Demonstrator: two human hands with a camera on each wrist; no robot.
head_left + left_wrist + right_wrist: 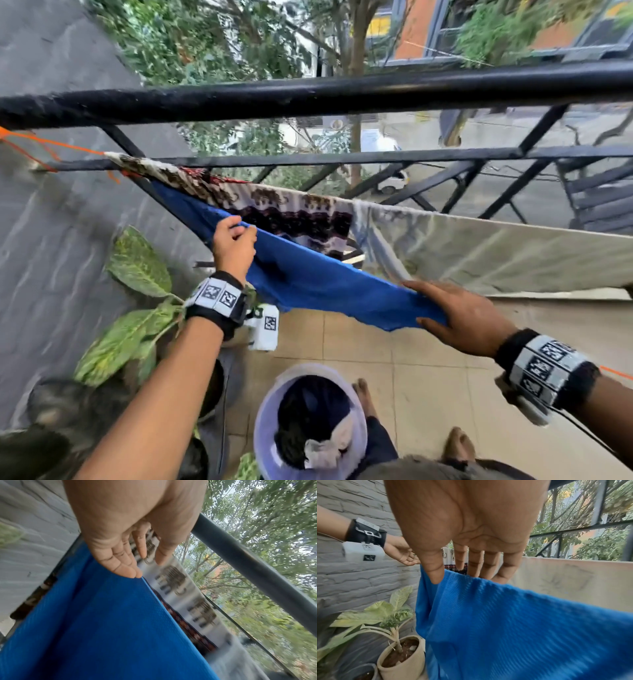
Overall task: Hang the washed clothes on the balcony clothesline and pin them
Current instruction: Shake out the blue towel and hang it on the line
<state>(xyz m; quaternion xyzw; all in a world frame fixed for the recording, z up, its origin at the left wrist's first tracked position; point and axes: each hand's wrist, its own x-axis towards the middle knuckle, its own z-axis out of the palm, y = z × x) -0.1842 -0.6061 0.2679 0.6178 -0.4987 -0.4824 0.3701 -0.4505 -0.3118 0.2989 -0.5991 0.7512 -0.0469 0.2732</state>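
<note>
Here, both hands are spreading a blue cloth (318, 274) along the orange line (65, 147) below the black railing (308, 92). The left hand (234, 245) is pinching the cloth's top edge between thumb and fingers; the right hand (459, 315) is lying over the other end, fingers (475, 563) straight behind the fold and thumb in front. The cloth is hanging just in front of a patterned cloth (274, 209) and beside a pale sheet (496, 246). The step in hand appears to be draping and straightening, with pinning not yet begun. No pegs are showing, so the next move probably calls for fetching one while one hand is steadying the cloth. More laundry is waiting in the bucket (263, 421) below.
</note>
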